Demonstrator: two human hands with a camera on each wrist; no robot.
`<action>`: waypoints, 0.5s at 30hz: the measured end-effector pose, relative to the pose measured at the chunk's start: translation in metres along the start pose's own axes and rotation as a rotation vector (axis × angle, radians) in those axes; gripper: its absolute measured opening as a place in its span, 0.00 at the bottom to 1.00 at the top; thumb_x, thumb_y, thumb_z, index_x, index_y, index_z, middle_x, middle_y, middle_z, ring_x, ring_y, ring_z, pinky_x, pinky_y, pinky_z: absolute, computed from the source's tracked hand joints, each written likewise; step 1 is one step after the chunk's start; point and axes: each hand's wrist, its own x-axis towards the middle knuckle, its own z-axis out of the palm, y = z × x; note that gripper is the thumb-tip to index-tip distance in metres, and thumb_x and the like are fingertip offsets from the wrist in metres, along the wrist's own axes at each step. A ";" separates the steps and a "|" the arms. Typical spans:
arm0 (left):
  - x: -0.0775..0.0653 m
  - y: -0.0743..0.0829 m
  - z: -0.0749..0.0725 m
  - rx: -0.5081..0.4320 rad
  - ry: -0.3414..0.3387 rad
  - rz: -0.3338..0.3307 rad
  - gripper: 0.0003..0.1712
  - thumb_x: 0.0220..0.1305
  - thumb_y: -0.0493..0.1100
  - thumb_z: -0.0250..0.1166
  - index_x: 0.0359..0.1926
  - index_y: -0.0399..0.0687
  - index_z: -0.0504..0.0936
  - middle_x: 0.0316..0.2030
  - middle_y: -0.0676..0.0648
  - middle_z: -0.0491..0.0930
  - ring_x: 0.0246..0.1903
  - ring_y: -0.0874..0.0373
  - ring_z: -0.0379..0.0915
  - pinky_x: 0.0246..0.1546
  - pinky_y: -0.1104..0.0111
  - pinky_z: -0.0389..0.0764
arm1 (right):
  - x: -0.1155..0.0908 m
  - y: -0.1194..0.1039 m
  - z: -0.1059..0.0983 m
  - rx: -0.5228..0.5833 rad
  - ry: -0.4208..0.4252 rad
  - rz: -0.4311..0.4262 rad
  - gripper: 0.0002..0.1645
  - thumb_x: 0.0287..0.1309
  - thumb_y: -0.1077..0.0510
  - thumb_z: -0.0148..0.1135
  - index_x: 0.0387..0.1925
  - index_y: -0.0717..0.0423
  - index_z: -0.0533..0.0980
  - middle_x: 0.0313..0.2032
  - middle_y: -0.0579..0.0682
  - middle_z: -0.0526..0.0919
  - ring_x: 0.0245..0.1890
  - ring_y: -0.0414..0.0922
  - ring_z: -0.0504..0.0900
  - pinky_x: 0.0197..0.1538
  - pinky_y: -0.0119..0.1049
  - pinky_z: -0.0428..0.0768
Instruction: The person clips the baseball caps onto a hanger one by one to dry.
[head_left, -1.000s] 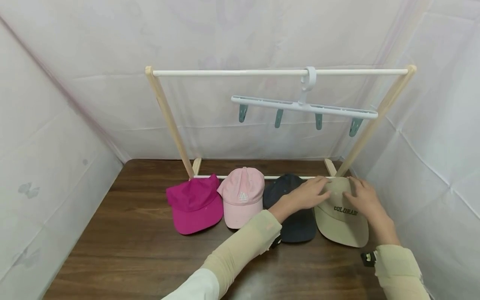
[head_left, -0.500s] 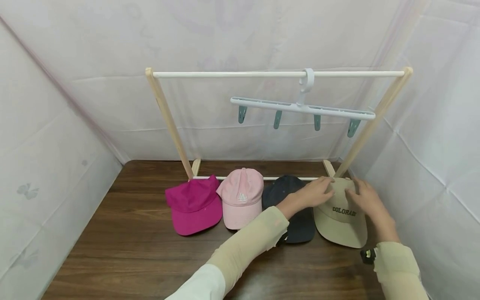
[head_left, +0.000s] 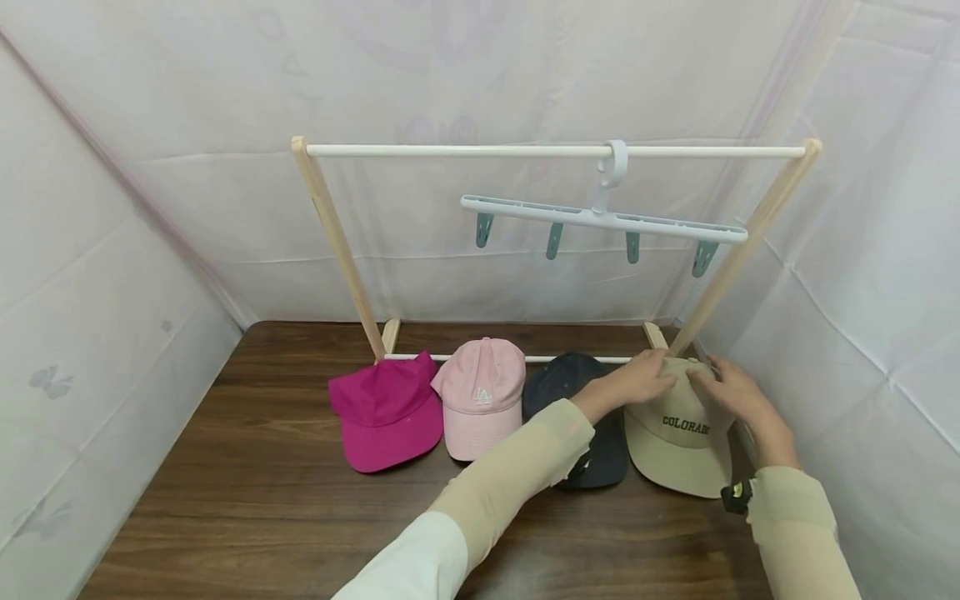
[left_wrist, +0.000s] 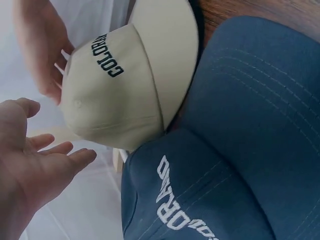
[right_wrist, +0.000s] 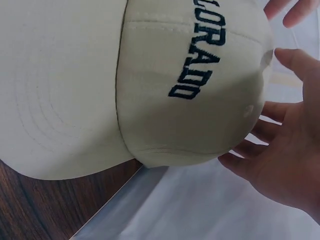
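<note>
A beige baseball cap [head_left: 678,462] with dark COLORADO lettering lies at the right end of a row of caps. My left hand [head_left: 637,379] hovers at its upper left side; the left wrist view shows those fingers [left_wrist: 82,159] spread and apart from the crown. On the opposite side my right hand [head_left: 746,404] reaches around the crown. In the right wrist view its fingertips lie against or just behind the cap's edge, thumb extended. Beside the beige cap lies a navy cap [left_wrist: 250,85] with white lettering, partly hidden by my left arm in the head view.
Further left lie a pink cap [head_left: 483,375] and a magenta cap [head_left: 390,417] on the dark wooden table [head_left: 247,475]. Behind them stands a rack with a white top bar [head_left: 450,151]. A white hanger [head_left: 540,210] with several teal clips hangs from it. White cloth walls surround the table.
My left forearm has shifted right across the navy cap. My right hand has slid slightly around the beige cap's right side. The caps keep their places in the row.
</note>
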 end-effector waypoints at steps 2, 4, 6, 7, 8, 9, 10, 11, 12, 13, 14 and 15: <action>0.001 -0.001 0.003 -0.010 0.000 0.000 0.33 0.73 0.55 0.46 0.72 0.46 0.52 0.68 0.50 0.59 0.66 0.63 0.56 0.61 0.74 0.61 | 0.001 0.002 0.000 0.012 -0.012 0.002 0.52 0.68 0.35 0.38 0.67 0.78 0.42 0.64 0.81 0.48 0.62 0.77 0.50 0.58 0.68 0.56; 0.003 -0.001 0.006 -0.008 0.003 0.005 0.32 0.73 0.54 0.46 0.72 0.46 0.53 0.68 0.49 0.60 0.66 0.62 0.57 0.61 0.75 0.61 | 0.003 0.005 0.000 0.015 -0.021 0.003 0.52 0.67 0.34 0.38 0.68 0.77 0.43 0.64 0.81 0.48 0.62 0.77 0.50 0.59 0.68 0.56; 0.005 -0.003 0.008 -0.004 0.007 0.009 0.32 0.73 0.53 0.46 0.71 0.44 0.53 0.67 0.49 0.61 0.65 0.62 0.58 0.60 0.75 0.62 | 0.005 0.007 -0.001 0.018 -0.029 -0.008 0.52 0.67 0.34 0.38 0.68 0.76 0.44 0.64 0.81 0.48 0.62 0.76 0.50 0.59 0.68 0.56; 0.006 -0.004 0.009 0.001 0.005 0.006 0.33 0.73 0.53 0.46 0.72 0.44 0.52 0.67 0.49 0.61 0.66 0.62 0.58 0.61 0.74 0.62 | 0.006 0.008 -0.001 0.020 -0.034 -0.014 0.52 0.67 0.34 0.39 0.68 0.76 0.44 0.64 0.81 0.48 0.62 0.76 0.50 0.59 0.68 0.56; 0.007 -0.004 0.010 0.004 0.008 0.007 0.33 0.73 0.52 0.47 0.71 0.43 0.53 0.67 0.48 0.61 0.65 0.62 0.59 0.60 0.74 0.63 | 0.008 0.010 -0.002 0.016 -0.036 -0.025 0.52 0.67 0.34 0.39 0.68 0.76 0.45 0.64 0.81 0.49 0.62 0.76 0.50 0.59 0.68 0.56; 0.008 -0.005 0.011 0.004 0.006 0.001 0.33 0.73 0.53 0.47 0.72 0.43 0.52 0.67 0.48 0.61 0.65 0.62 0.59 0.60 0.74 0.63 | 0.009 0.011 -0.002 0.016 -0.040 -0.034 0.51 0.67 0.34 0.39 0.68 0.76 0.46 0.64 0.80 0.50 0.62 0.76 0.51 0.59 0.68 0.56; 0.009 -0.006 0.013 0.004 0.002 -0.002 0.33 0.73 0.53 0.46 0.72 0.43 0.52 0.67 0.48 0.61 0.65 0.62 0.59 0.60 0.74 0.63 | 0.010 0.012 -0.002 0.015 -0.048 -0.039 0.51 0.67 0.34 0.38 0.68 0.76 0.46 0.64 0.81 0.50 0.62 0.76 0.51 0.59 0.68 0.56; 0.010 -0.007 0.014 0.004 0.003 -0.001 0.33 0.73 0.53 0.46 0.72 0.42 0.52 0.67 0.48 0.61 0.65 0.62 0.60 0.60 0.75 0.63 | 0.011 0.014 -0.003 0.015 -0.046 -0.041 0.50 0.67 0.34 0.39 0.68 0.75 0.48 0.64 0.80 0.52 0.62 0.76 0.52 0.58 0.68 0.57; 0.011 -0.008 0.016 0.010 0.000 -0.004 0.34 0.73 0.53 0.46 0.72 0.42 0.51 0.67 0.48 0.61 0.65 0.62 0.59 0.60 0.75 0.63 | 0.011 0.015 -0.003 0.013 -0.050 -0.045 0.50 0.68 0.34 0.39 0.68 0.75 0.48 0.63 0.80 0.52 0.62 0.76 0.53 0.58 0.68 0.58; 0.012 -0.009 0.018 0.015 0.002 -0.004 0.34 0.73 0.53 0.45 0.72 0.42 0.51 0.67 0.48 0.61 0.65 0.62 0.60 0.60 0.75 0.63 | 0.012 0.016 -0.003 0.012 -0.054 -0.047 0.49 0.68 0.34 0.38 0.67 0.75 0.49 0.63 0.80 0.53 0.62 0.76 0.53 0.58 0.68 0.58; 0.012 -0.010 0.020 0.019 0.003 -0.005 0.34 0.73 0.54 0.45 0.71 0.42 0.51 0.67 0.48 0.61 0.64 0.62 0.60 0.60 0.75 0.64 | 0.012 0.017 -0.004 0.008 -0.054 -0.051 0.49 0.68 0.35 0.38 0.67 0.75 0.50 0.63 0.80 0.54 0.61 0.76 0.54 0.58 0.68 0.58; 0.013 -0.011 0.021 0.022 0.000 -0.010 0.34 0.74 0.54 0.45 0.72 0.42 0.51 0.67 0.48 0.60 0.65 0.62 0.59 0.60 0.75 0.63 | 0.012 0.017 -0.004 0.008 -0.057 -0.050 0.49 0.68 0.35 0.38 0.67 0.75 0.51 0.63 0.80 0.55 0.61 0.76 0.54 0.58 0.68 0.59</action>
